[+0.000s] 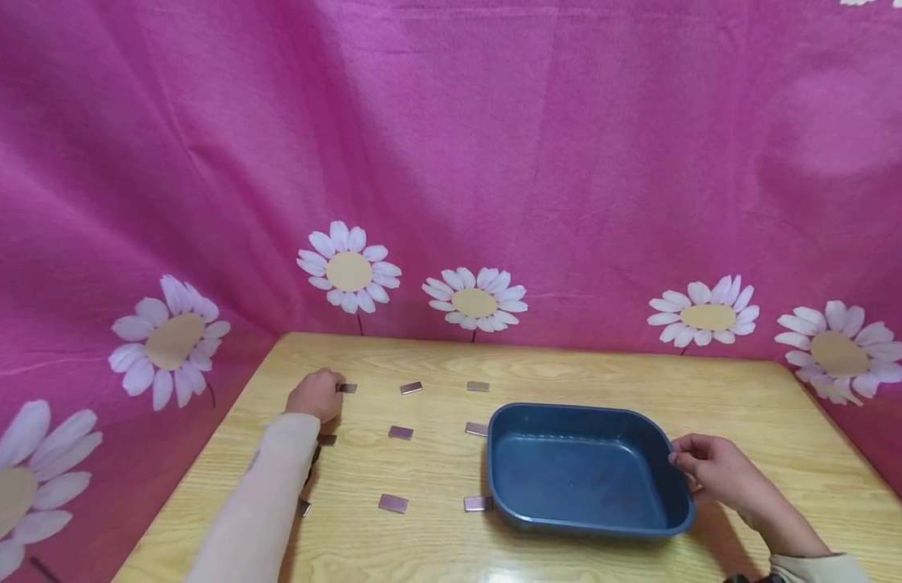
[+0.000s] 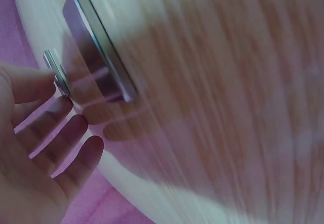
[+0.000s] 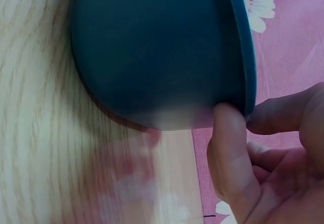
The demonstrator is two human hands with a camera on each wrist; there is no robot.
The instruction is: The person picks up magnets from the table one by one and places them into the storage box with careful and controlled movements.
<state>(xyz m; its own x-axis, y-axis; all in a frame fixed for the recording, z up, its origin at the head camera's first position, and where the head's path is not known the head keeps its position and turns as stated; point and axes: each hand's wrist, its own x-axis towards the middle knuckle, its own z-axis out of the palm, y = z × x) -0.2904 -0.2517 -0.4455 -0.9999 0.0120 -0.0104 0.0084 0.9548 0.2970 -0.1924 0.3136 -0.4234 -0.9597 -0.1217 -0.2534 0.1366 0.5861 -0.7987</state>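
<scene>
At the table's far left, my left hand (image 1: pixel 316 395) pinches the end of a small flat metallic bar (image 1: pixel 347 389) between thumb and forefinger. In the left wrist view, the other fingers of that hand (image 2: pixel 45 138) are spread, and a larger-looking metallic bar (image 2: pixel 98 47) lies nearer the camera. A dark blue plastic basin (image 1: pixel 582 474) with rounded corners stands on the right half of the table, with nothing inside. My right hand (image 1: pixel 721 474) grips its right rim; the right wrist view shows thumb and fingers on either side of the basin wall (image 3: pixel 162 57).
Several similar bars lie in rough rows on the wooden table (image 1: pixel 772 421), including a middle bar (image 1: pixel 401 433) and a near bar (image 1: pixel 393 504). Another bar (image 1: pixel 477 504) lies right at the basin's left side. A pink flowered cloth (image 1: pixel 495 162) hangs behind the table.
</scene>
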